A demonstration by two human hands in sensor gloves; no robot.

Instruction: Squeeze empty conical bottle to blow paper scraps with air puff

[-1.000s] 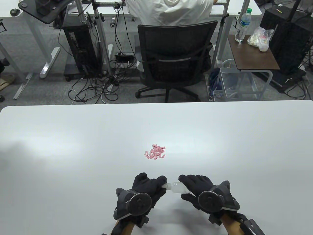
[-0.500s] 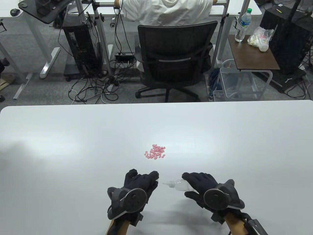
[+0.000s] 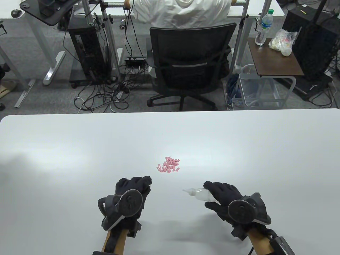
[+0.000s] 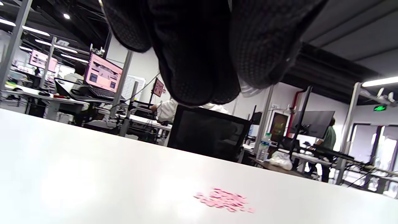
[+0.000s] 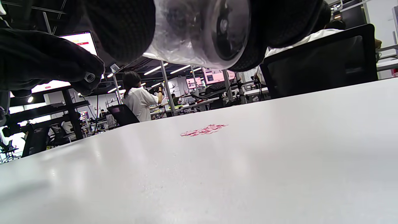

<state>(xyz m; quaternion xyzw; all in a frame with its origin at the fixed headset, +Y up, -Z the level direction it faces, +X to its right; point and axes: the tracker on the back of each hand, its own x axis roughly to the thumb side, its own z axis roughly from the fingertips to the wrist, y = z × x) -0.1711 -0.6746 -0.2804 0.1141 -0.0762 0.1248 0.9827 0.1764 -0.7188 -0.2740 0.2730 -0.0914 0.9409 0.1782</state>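
Note:
A heap of pink paper scraps (image 3: pixel 168 165) lies on the white table (image 3: pixel 79 148). My right hand (image 3: pixel 220 194) grips a clear, empty conical bottle (image 3: pixel 200 194) on its side just above the table. Its bare nozzle points left, below and right of the scraps. The right wrist view shows the bottle's base (image 5: pixel 202 31) between my fingers and the scraps (image 5: pixel 203 130) ahead. My left hand (image 3: pixel 138 186) is curled, left of and below the scraps. In the left wrist view its fingers (image 4: pixel 192 53) pinch a small clear cap (image 4: pixel 248 89), with the scraps (image 4: pixel 224 200) ahead.
Beyond the table's far edge stand a black office chair (image 3: pixel 190 62) with a seated person, desk legs, cables and a side table with a water bottle (image 3: pixel 263 28). My left hand also shows at the left of the right wrist view (image 5: pixel 46 62).
My left hand pulled the cap off the nozzle and moved left and away from me. My right hand moved the bottle slightly right and forward, so the hands are now apart.

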